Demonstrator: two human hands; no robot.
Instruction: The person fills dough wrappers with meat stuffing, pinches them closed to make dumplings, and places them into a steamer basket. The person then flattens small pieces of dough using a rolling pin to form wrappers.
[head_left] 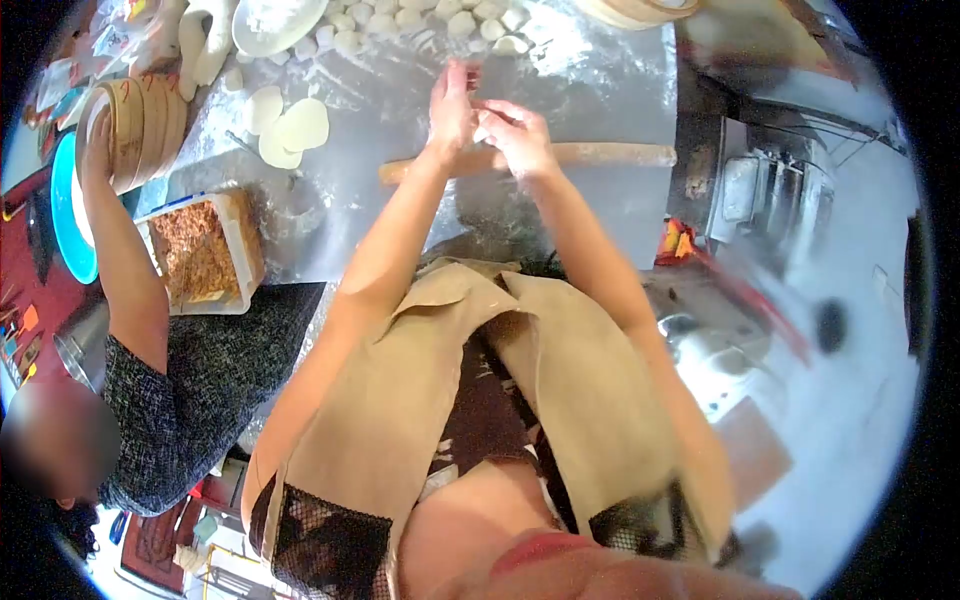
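Note:
My left hand [454, 112] is over the floured metal table [370, 215], its fingers stretched forward and close together. Just to its right, my right hand [517, 137] has its fingers curled inward around a small whitish piece [482, 131] that looks like dough. The two hands nearly touch, and part of that piece is hidden between them. Beneath my wrists lies a long wooden rolling pin [612, 154], crosswise on the table. Several flat round dough wrappers [303, 125] lie to the left, overlapping. Small floured dough lumps [410, 20] are spread along the far side.
At the left, a co-worker's hand [97, 145] touches stacked bamboo steamers [150, 125]. A plastic tub of minced filling [200, 250] stands at the table's left front. A white bowl of flour [275, 25] and another steamer [635, 12] are at the back.

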